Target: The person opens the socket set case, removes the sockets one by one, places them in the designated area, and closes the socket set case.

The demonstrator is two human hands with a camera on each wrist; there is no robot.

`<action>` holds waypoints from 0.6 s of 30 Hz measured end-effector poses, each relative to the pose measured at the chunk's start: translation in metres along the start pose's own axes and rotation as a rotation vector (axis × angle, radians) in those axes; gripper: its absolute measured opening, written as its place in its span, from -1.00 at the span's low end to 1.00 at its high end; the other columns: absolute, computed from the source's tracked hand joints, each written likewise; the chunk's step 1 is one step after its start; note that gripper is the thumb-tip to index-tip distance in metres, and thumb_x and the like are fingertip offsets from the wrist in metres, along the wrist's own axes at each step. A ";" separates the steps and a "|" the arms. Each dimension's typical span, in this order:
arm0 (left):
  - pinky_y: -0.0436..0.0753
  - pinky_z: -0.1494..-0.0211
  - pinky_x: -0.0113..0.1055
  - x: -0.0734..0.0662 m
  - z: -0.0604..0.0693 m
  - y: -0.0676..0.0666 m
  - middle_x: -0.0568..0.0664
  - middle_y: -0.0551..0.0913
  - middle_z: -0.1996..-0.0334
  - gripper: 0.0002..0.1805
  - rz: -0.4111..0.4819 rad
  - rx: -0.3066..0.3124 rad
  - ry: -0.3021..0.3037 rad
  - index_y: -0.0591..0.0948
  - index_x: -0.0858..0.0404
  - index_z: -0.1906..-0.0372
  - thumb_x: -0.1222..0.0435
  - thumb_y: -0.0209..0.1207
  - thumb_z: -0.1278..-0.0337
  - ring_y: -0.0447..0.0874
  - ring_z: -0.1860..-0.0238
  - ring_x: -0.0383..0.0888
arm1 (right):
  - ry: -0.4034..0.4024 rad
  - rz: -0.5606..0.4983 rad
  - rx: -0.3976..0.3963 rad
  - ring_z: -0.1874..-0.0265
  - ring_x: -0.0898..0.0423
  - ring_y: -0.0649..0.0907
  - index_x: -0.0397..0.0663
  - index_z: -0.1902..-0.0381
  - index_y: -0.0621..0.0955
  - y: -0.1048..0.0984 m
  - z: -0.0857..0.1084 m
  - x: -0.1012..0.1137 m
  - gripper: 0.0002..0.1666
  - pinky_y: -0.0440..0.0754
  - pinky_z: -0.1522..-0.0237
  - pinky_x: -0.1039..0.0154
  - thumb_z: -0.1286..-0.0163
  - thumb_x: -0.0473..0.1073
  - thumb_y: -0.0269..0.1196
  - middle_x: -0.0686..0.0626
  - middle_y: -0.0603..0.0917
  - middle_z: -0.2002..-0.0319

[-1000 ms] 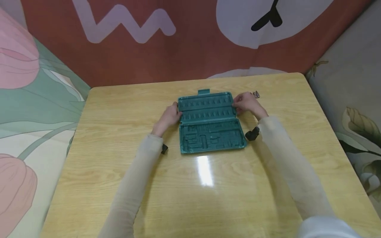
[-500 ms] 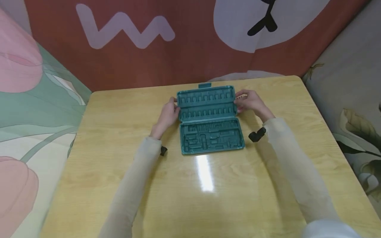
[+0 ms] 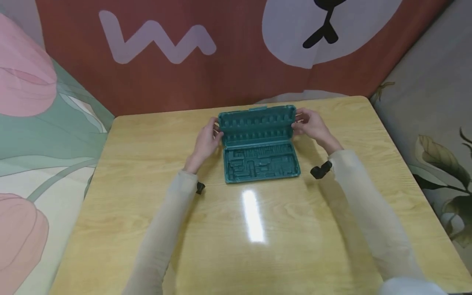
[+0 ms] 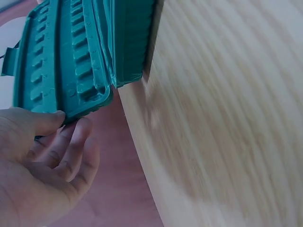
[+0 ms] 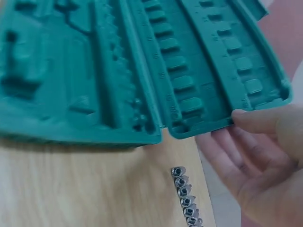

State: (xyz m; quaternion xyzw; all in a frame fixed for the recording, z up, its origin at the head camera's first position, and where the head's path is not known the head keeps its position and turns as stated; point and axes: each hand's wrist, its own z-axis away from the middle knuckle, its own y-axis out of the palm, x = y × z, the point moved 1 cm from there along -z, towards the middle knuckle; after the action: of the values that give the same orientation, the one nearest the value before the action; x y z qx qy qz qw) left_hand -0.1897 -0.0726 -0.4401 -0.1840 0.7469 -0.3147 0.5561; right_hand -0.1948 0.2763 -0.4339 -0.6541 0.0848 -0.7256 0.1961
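Observation:
A green plastic tool case stands unfolded at the table's back, its moulded base [image 3: 262, 163] flat and its lid [image 3: 258, 124] tilted up on the hinge. My left hand [image 3: 205, 142] holds the lid's left end; in the left wrist view its thumb lies on the inner rim with the fingers [image 4: 80, 142] behind. At the opposite end my right hand [image 3: 314, 127] grips the lid the same way, thumb inside, fingers partly hidden behind. The recesses that show in lid and base hold nothing. A latch tab [image 4: 9, 61] sticks out from the lid's far edge.
Several small metal sockets [image 5: 183, 191] stand in a row on the table beside the case, below the right hand. The wooden table [image 3: 129, 184] ends just behind the lid at a red patterned cloth [image 3: 166, 86]. Black wrist cameras [image 3: 321, 170] hang under both sleeves.
Both hands have lifted the lid from lying back to a steeper tilt, and its latch tab now shows edge-on. The case's front edge has shifted slightly away from me.

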 end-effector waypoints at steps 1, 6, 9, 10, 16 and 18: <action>0.58 0.18 -0.13 0.000 0.001 -0.001 0.22 0.63 0.21 -0.63 -0.017 -0.010 0.013 0.39 0.40 -0.15 0.47 0.14 -0.29 0.61 0.25 0.06 | -0.021 0.011 -0.008 0.17 0.05 0.58 -0.28 -0.32 0.33 0.001 0.001 0.000 -0.45 0.66 0.14 0.08 -0.41 -0.37 0.15 -0.29 0.47 -0.08; 0.58 0.18 -0.10 -0.002 0.009 -0.002 0.21 0.63 0.18 -0.74 -0.111 -0.024 0.094 0.40 0.36 0.02 0.48 0.16 -0.26 0.63 0.17 0.06 | -0.160 0.052 -0.036 0.24 0.15 0.59 -0.34 -0.19 0.42 0.003 0.012 -0.006 -0.56 0.66 0.20 0.21 -0.37 -0.42 0.18 -0.26 0.54 0.06; 0.58 0.19 -0.10 -0.003 0.018 -0.001 0.20 0.64 0.11 -0.80 -0.137 -0.008 0.182 0.38 0.34 0.12 0.51 0.14 -0.25 0.63 0.09 0.08 | -0.253 0.068 -0.047 0.22 0.20 0.59 -0.35 -0.09 0.49 0.004 0.023 -0.013 -0.63 0.62 0.26 0.37 -0.33 -0.47 0.21 -0.24 0.57 0.07; 0.57 0.20 -0.11 -0.003 0.021 -0.001 0.20 0.64 0.07 -0.80 -0.134 0.003 0.212 0.37 0.34 0.13 0.53 0.13 -0.25 0.62 0.08 0.08 | -0.280 0.075 -0.044 0.19 0.19 0.59 -0.33 -0.04 0.51 0.004 0.027 -0.014 -0.67 0.60 0.28 0.40 -0.31 -0.49 0.22 -0.22 0.59 0.05; 0.60 0.09 -0.16 -0.003 0.048 0.001 0.17 0.59 -0.11 -0.74 -0.193 0.107 0.337 0.40 0.37 0.09 0.68 0.03 -0.18 0.64 0.11 0.08 | -0.420 0.247 0.077 -0.09 -0.02 0.54 -0.21 0.13 0.52 0.012 0.050 -0.023 -0.60 0.63 0.15 0.23 -0.20 -0.70 0.09 -0.13 0.59 -0.12; 0.56 -0.07 -0.13 -0.004 0.055 0.002 0.19 0.56 -0.15 -0.70 -0.232 0.146 0.358 0.41 0.40 0.01 0.69 0.00 -0.19 0.60 -0.02 0.09 | -0.464 0.304 0.128 -0.14 -0.10 0.52 -0.22 0.07 0.52 0.014 0.056 -0.025 -0.53 0.62 0.07 0.11 -0.18 -0.73 0.07 -0.15 0.55 -0.15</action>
State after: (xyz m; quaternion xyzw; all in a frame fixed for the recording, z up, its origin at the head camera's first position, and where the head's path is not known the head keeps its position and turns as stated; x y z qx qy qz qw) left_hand -0.1360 -0.0834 -0.4485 -0.1693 0.7826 -0.4576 0.3867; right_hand -0.1356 0.2809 -0.4546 -0.7688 0.0890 -0.5225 0.3578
